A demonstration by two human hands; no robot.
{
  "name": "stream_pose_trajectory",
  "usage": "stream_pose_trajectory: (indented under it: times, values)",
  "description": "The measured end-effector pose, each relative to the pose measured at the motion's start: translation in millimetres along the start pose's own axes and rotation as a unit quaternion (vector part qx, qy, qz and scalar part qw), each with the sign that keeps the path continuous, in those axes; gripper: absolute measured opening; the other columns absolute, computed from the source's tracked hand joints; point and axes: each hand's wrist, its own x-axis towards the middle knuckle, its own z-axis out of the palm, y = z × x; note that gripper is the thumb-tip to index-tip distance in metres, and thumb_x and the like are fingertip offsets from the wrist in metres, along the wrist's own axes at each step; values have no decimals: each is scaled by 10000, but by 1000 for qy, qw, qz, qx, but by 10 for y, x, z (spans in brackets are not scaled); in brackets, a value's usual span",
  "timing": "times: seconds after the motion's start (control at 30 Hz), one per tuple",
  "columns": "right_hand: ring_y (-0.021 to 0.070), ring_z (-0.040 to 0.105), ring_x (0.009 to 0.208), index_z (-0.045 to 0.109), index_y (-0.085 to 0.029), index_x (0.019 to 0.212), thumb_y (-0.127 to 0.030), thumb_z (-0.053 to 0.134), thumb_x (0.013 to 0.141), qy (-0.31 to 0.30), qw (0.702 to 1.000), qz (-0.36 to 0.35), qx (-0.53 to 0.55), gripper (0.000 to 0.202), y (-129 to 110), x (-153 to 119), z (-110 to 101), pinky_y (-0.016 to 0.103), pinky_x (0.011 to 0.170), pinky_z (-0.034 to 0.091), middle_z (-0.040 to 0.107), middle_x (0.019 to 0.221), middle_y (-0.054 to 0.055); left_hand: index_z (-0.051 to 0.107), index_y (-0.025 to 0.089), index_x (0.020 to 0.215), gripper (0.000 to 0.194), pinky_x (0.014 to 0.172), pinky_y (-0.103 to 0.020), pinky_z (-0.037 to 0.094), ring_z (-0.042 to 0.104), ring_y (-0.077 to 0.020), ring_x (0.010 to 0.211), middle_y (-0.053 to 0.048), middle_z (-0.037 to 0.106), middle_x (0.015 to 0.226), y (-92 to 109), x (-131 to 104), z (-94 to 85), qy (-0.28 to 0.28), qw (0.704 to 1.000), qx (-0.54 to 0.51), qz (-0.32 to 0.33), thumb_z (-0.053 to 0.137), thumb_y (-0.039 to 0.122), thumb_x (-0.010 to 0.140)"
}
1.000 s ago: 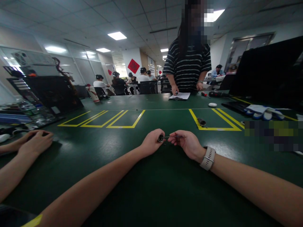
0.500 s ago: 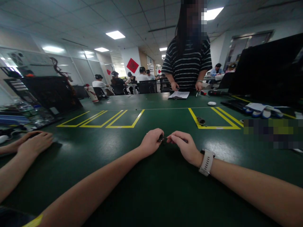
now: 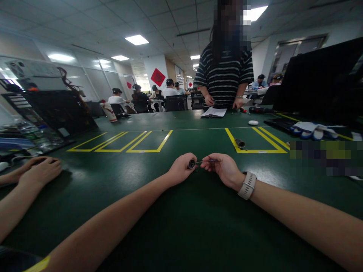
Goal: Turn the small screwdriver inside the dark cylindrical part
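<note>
My left hand [image 3: 180,168] is closed around a short hollow metal cylinder [image 3: 191,164], its round dark opening facing me. A pinch of my right hand [image 3: 225,168] holds a thin metal rod [image 3: 204,162], perhaps the shaft of a small tool; its handle end is hidden by the fingers. The rod points left, its tip at the cylinder's opening; whether it goes inside I cannot tell. Both hands are low over the green table [image 3: 198,226]. Farther off, a similar metal cylinder [image 3: 240,143] lies on its side against a yellow tape line.
Yellow tape outlines [image 3: 144,151] mark the table. A co-worker's hands [image 3: 41,172] rest at the left. Across stands a person in a striped shirt [image 3: 225,81], behind a clipboard [image 3: 214,112]. Gloves [image 3: 313,130], a white mouse [image 3: 253,122] and a dark monitor [image 3: 320,83] are at right.
My right hand has turned over, its palm and fingers now more exposed, and the rod shows more clearly. The cylinder's opening has turned more toward me.
</note>
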Motion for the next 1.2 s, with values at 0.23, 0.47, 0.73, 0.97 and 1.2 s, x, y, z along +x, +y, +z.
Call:
stream_pose_trajectory:
  times: [0.23,0.47,0.73,0.97,1.2]
  values:
    - [150,564,607,663,-153,669,-283,525,733,3,992,-110,-68,200,32,-68,30,283,583,392,667,645,48,488,166,732,28,624,-254,368,481,-133,684,0,507,727,7,13,14,7,1000,21,-6,498,152,754]
    - [148,559,609,666,-153,656,-273,527,725,0,991,-107,-85,196,9,-107,76,288,588,386,668,656,52,492,167,735,74,637,-265,363,478,-141,696,-7,514,731,10,5,7,10,998,58,-3,474,96,732]
    - [150,566,583,667,-135,656,-238,530,682,-4,1000,-13,3,173,-4,-7,2,296,596,387,674,645,68,490,163,729,38,621,-256,362,469,-132,677,-6,502,722,-3,4,11,25,1000,13,10,492,169,767]
    - [152,567,607,662,-141,661,-268,533,717,1,997,-69,-22,190,15,-55,24,291,596,395,669,646,61,480,164,734,36,622,-249,358,471,-128,681,0,504,732,-16,8,28,27,999,15,9,502,159,762]
    - [148,571,638,673,-154,690,-255,510,762,-5,986,-135,-95,205,37,-111,60,283,602,403,667,670,44,483,167,754,29,636,-266,364,479,-141,698,-9,512,748,-19,-5,29,28,998,63,-2,476,145,773]
